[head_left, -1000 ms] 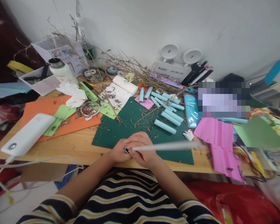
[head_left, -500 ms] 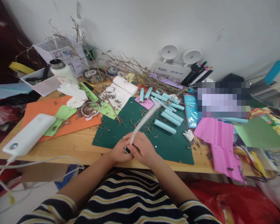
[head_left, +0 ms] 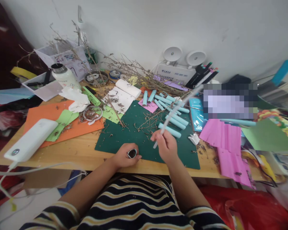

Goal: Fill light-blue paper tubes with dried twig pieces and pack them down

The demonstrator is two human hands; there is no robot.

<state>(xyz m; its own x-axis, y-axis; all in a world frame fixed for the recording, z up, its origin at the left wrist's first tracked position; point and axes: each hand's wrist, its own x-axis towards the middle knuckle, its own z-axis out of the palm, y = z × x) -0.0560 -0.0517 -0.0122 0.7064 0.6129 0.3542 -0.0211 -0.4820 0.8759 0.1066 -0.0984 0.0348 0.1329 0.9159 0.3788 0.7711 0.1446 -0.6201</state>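
My left hand (head_left: 125,156) is closed around a short light-blue paper tube (head_left: 132,153), seen end-on with a dark inside, just over the front edge of the green cutting mat (head_left: 148,152). My right hand (head_left: 166,145), apart from it to the right, grips a long translucent hot glue stick (head_left: 175,110) near its lower end; the stick slants up to the right and its far end is blurred. Beyond the right hand lie several light-blue paper tubes (head_left: 175,122) on the mat, one of them (head_left: 170,130) partly behind the stick. Dry twig bits (head_left: 147,124) are scattered over the mat.
Dry branches (head_left: 132,67) lie along the wall before a white router (head_left: 175,73). On the left are a power bank (head_left: 30,140) with a cable, orange paper (head_left: 86,127), a tape roll (head_left: 93,113) and an open bottle (head_left: 64,76). Pink crepe paper (head_left: 223,137) lies right.
My hands have come apart. The right one has moved up and to the right with the glue stick, away from the tube, while the left stays nearly in place holding the tube.
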